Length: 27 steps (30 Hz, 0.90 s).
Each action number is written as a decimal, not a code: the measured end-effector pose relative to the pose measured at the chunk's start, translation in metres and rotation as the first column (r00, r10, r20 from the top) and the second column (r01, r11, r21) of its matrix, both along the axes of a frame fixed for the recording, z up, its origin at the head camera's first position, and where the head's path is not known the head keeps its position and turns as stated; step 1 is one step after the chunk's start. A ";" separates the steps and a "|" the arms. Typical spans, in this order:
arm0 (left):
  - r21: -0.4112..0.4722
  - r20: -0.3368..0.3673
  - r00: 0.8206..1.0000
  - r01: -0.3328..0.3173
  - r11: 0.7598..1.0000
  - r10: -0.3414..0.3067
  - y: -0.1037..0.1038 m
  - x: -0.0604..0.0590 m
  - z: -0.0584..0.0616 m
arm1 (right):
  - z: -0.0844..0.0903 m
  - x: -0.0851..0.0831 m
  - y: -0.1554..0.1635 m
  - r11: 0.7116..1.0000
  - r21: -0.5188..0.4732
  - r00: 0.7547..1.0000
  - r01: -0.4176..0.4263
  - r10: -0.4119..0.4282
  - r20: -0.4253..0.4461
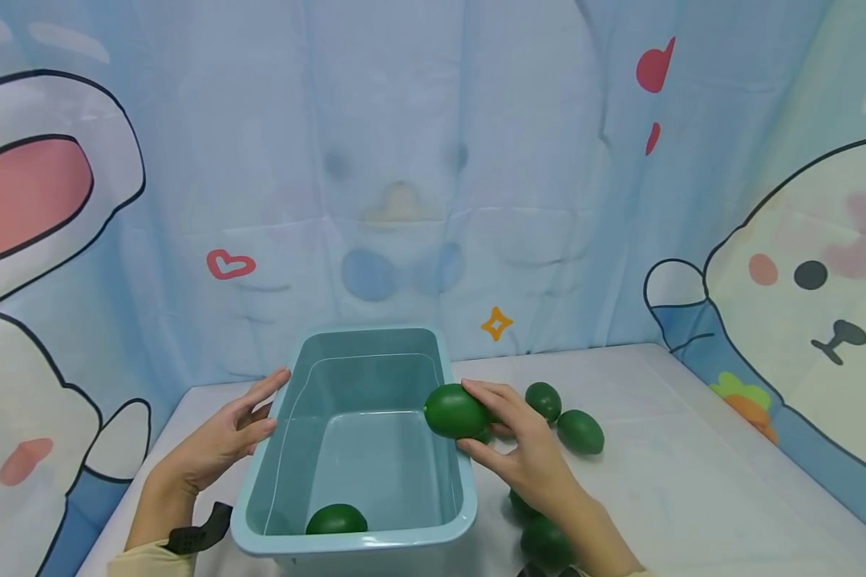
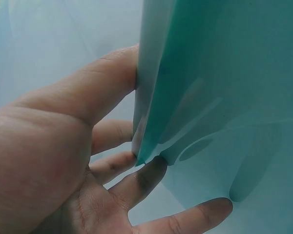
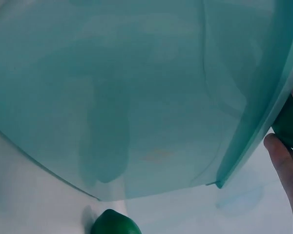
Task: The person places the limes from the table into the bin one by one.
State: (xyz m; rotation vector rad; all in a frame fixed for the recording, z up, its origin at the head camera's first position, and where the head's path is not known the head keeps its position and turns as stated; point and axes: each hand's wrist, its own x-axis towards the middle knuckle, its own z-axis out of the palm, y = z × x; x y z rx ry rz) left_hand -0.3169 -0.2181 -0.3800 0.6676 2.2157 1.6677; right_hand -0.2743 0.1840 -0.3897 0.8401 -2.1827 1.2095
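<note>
Teal plastic forms the bin (image 1: 354, 449) at the near edge of the white counter (image 1: 693, 481). 1 green fruit (image 1: 336, 520) lies inside the bin against its near wall. Beside the bin's right wall, 2 more green fruits (image 1: 544, 541) lie on the counter, partly hidden under the right forearm.

Left hand (image 1: 227, 437): released, fingers straight, resting against the bin's left outer wall just below the rim. The left wrist view shows the fingers (image 2: 112, 87) flat on the wall.

Right hand (image 1: 523, 449): grasping a held fruit (image 1: 456, 411), fingers curled around it. The held fruit sits at the bin's right rim, partly over the interior.

Farther back on the counter, right of the hand, 2 fruits (image 1: 580, 431) lie close together. A cartoon curtain (image 1: 404, 160) hangs behind the counter.
</note>
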 end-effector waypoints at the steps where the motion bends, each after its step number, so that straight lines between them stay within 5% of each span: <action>1: -0.001 -0.003 1.000 -0.001 1.000 0.001 0.000 0.000 0.000 | 0.000 0.000 0.000 1.000 0.004 1.000 -0.004 0.004 -0.001; 15: -0.008 -0.019 1.000 -0.001 1.000 0.001 0.001 -0.002 -0.002 | -0.001 -0.002 -0.002 0.991 0.112 0.983 -0.077 0.094 -0.160; 23: 0.005 -0.010 1.000 0.018 1.000 -0.018 0.001 -0.001 -0.003 | -0.009 -0.004 -0.009 0.977 0.213 0.911 0.022 0.068 -0.406; 27: 0.000 -0.017 1.000 0.026 1.000 -0.026 0.001 -0.001 -0.003 | -0.010 -0.005 -0.011 0.985 0.167 0.910 0.044 0.030 -0.413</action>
